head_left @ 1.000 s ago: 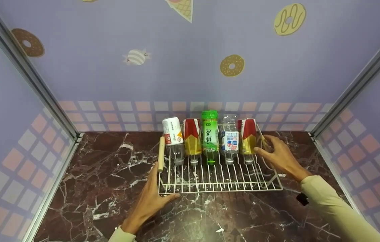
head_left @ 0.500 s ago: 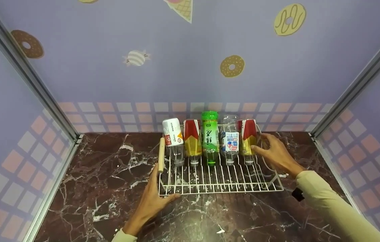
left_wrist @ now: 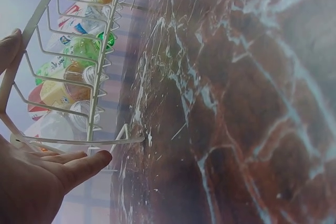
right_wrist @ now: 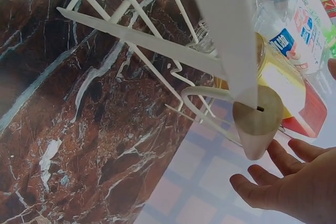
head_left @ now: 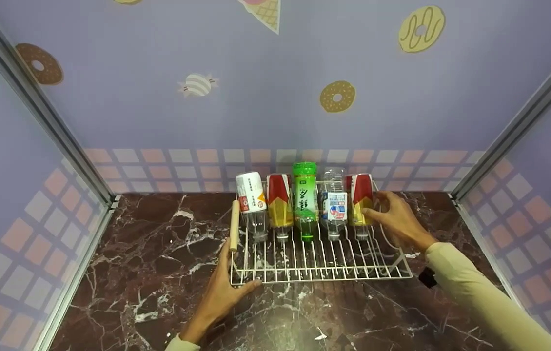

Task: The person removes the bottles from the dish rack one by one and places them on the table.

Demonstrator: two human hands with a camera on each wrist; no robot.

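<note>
A white wire rack [head_left: 322, 281] holds several bottles in a row, necks toward its front. From left to right stand a white-labelled bottle [head_left: 251, 191], a red-and-yellow bottle [head_left: 280, 200], a green bottle [head_left: 305, 187], a clear bottle with a blue-and-white label [head_left: 336, 207] and another red-and-yellow bottle [head_left: 361, 195]. My left hand [head_left: 222, 290] lies along the rack's front left corner, fingers extended below the wooden handle [head_left: 234, 226], thumb at the front rail. My right hand [head_left: 400, 219] is by the right handle [right_wrist: 258, 119], its fingers loosely bent, its thumb over the rightmost bottle.
The rack rests on a dark red marble-patterned surface [head_left: 148, 273]. Behind it rises a lilac wall [head_left: 265, 112] with pastel squares and sweets printed on it. Side panels [head_left: 12, 195] close in at left and right, with grey metal strips in the corners.
My right hand has shifted slightly left, and its thumb now overlaps the rightmost bottle. The left hand stays at the rack's corner, and the bottles keep their order.
</note>
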